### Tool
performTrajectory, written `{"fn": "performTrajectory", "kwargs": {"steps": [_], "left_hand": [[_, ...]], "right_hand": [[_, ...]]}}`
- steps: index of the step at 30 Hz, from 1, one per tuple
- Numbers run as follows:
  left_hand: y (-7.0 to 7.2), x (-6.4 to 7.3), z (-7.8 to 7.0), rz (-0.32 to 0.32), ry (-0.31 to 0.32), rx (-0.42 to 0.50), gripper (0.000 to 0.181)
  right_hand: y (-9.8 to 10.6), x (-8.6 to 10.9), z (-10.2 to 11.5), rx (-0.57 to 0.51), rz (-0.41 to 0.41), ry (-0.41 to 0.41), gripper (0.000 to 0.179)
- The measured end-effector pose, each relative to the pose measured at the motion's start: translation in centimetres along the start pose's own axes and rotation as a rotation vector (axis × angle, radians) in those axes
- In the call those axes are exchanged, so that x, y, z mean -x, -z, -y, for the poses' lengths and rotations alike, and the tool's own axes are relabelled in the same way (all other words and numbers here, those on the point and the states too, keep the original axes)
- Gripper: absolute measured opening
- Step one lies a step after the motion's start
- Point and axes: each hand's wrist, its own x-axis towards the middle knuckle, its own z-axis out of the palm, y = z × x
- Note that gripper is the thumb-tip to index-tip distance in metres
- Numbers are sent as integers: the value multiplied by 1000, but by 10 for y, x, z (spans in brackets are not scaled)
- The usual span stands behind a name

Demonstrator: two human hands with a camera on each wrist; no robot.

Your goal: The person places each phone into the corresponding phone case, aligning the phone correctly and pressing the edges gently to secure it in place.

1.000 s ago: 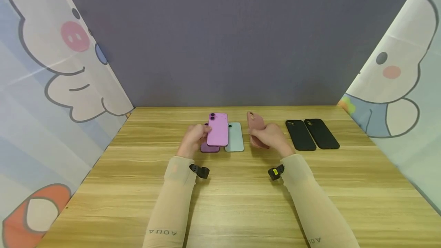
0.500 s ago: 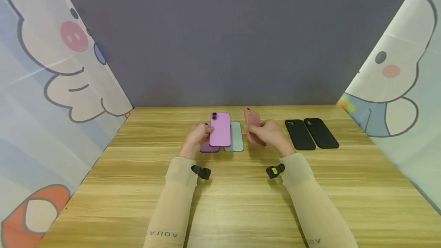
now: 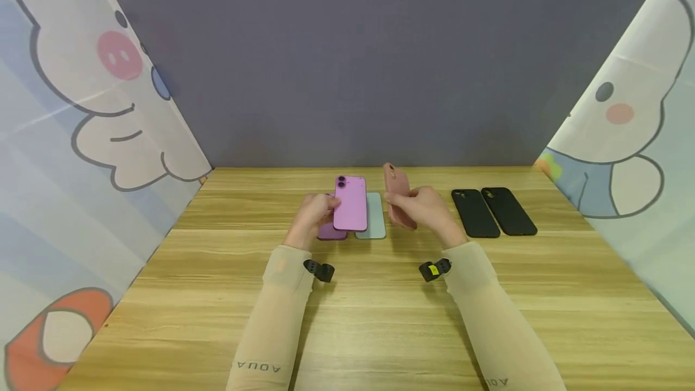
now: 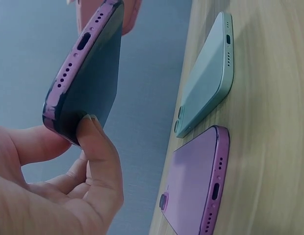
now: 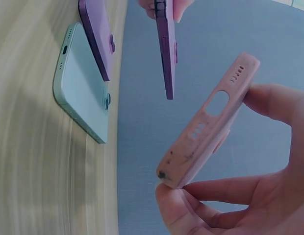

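Note:
My left hand (image 3: pixel 315 213) pinches a pink-purple phone (image 3: pixel 350 204) by its left edge, back and twin cameras facing up, raised over the table. In the left wrist view, thumb and fingers grip the phone (image 4: pixel 81 63) near its port end. My right hand (image 3: pixel 429 210) holds a pink phone case (image 3: pixel 399 195), tilted, just right of that phone. The right wrist view shows the case (image 5: pixel 211 122) gripped between thumb and fingers, its port cutout and dark scuffs visible. Beneath the raised phone lie a darker purple phone (image 3: pixel 332 235) and a pale mint phone (image 3: pixel 376 216), both partly covered.
Two black phone cases (image 3: pixel 475 213) lie side by side on the wooden table (image 3: pixel 374 330), right of my right hand. A grey panel (image 3: pixel 369 65) rises behind the table. Cartoon-printed sheets (image 3: pixel 103 125) flank both sides.
The held phone has shifted slightly right. The pink case has moved a little left and up, so the two are closer together. The things lying on the table have stayed in place.

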Motion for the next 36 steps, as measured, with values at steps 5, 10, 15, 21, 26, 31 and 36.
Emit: {"fn": "performTrajectory", "kwargs": {"steps": [5, 10, 15, 21, 26, 31, 36], "left_hand": [[-1, 0, -1, 8, -4, -3, 11], [-1, 1, -1, 8, 2, -4, 13], [-1, 1, 1, 22, 4, 5, 19], [-3, 1, 0, 39, -8, 11, 24], [-4, 1, -1, 41, -12, 8, 27], [-6, 4, -3, 35, -26, 1, 29], [-8, 7, -4, 30, -49, -7, 27]], "right_hand": [[0, 1, 2, -12, -19, 17, 57], [-1, 2, 5, 28, -36, 45, 59], [-2, 3, 5, 18, -43, 41, 65], [-2, 4, 9, -17, -36, 36, 72], [-3, 4, 10, -42, -14, 32, 77], [-4, 4, 12, -68, 5, 34, 76], [-5, 5, 14, -86, 5, 59, 70]]}}
